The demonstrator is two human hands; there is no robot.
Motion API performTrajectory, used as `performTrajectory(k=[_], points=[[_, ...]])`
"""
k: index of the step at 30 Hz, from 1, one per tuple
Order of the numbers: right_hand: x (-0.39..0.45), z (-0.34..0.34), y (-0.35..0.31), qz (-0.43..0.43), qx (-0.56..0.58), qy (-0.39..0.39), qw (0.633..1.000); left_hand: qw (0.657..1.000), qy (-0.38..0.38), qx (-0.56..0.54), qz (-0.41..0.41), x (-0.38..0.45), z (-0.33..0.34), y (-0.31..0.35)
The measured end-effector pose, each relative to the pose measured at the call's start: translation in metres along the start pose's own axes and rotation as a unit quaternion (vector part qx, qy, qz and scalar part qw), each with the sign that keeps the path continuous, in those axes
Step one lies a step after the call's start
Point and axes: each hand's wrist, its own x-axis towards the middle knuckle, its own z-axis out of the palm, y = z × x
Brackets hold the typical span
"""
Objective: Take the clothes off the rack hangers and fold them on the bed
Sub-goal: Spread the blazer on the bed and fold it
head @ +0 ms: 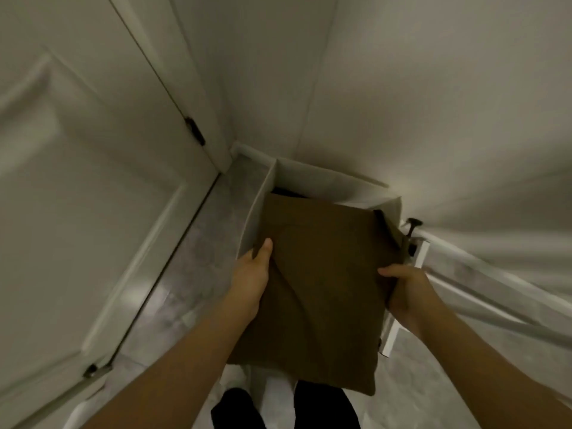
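Bare forearms reach in from five and seven o'clock, and between them, at six, the person's dark-trousered legs [284, 408] stand on the pale floor [198, 243]. Both hands hold a folded brown garment [322, 274] flat at the middle of the view. The left hand [252, 274] clamps its nine o'clock edge, thumb lying on top and fingers hidden beneath. The right hand [405, 287] grips the three o'clock edge, fingers curled over the cloth. Its long axis runs from six toward twelve, away from the body, and its far end hangs over a white open-topped bin [322, 181] tucked into the wall corner at twelve o'clock. Something dark shows inside the bin at its far rim. A white panelled door [77, 196] fills the nine o'clock side. Neither hand is nearer the bin; the garment sits square to it, so lowering it in looks like a straight forward-and-down move.
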Motion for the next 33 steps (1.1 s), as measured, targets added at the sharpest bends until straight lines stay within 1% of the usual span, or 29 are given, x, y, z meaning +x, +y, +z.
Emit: performTrajectory(k=[4, 7, 9, 12, 16, 20, 22, 26, 30, 33], points=[[0.063, 0.008, 0.003, 0.008, -0.013, 0.028, 0.999, 1.0, -0.003, 0.011, 0.009, 0.062, 0.015, 0.005], [0.114, 0.015, -0.012, -0.028, -0.033, 0.029, 0.999, 0.999, -0.012, -0.007, 0.038, 0.106, 0.025, 0.013], [0.143, 0.017, -0.025, -0.048, -0.051, 0.027, 0.997, 0.999, -0.017, 0.003, 0.046, 0.133, 0.033, 0.018], [0.192, 0.015, -0.029, -0.032, -0.081, 0.021, 0.996, 0.999, -0.01, 0.008, 0.05, 0.175, 0.047, 0.019], [0.245, 0.009, 0.0, 0.014, -0.092, 0.037, 0.995, 0.998, 0.003, 0.041, 0.044, 0.224, 0.065, 0.0], [0.295, 0.005, 0.032, 0.025, -0.087, 0.032, 0.995, 0.995, 0.014, 0.084, 0.047, 0.275, 0.071, -0.028], [0.316, 0.009, 0.039, 0.011, -0.085, 0.032, 0.996, 0.993, 0.032, 0.094, 0.059, 0.299, 0.074, -0.036], [0.354, 0.025, 0.048, -0.026, -0.068, 0.014, 0.997, 0.987, 0.101, 0.078, 0.101, 0.345, 0.077, -0.038], [0.38, 0.033, 0.058, -0.046, -0.094, 0.029, 0.994, 0.984, 0.105, 0.082, 0.115, 0.377, 0.083, -0.045], [0.388, 0.034, 0.065, -0.074, -0.124, 0.028, 0.989, 0.98, 0.089, 0.088, 0.155, 0.385, 0.084, -0.058]])
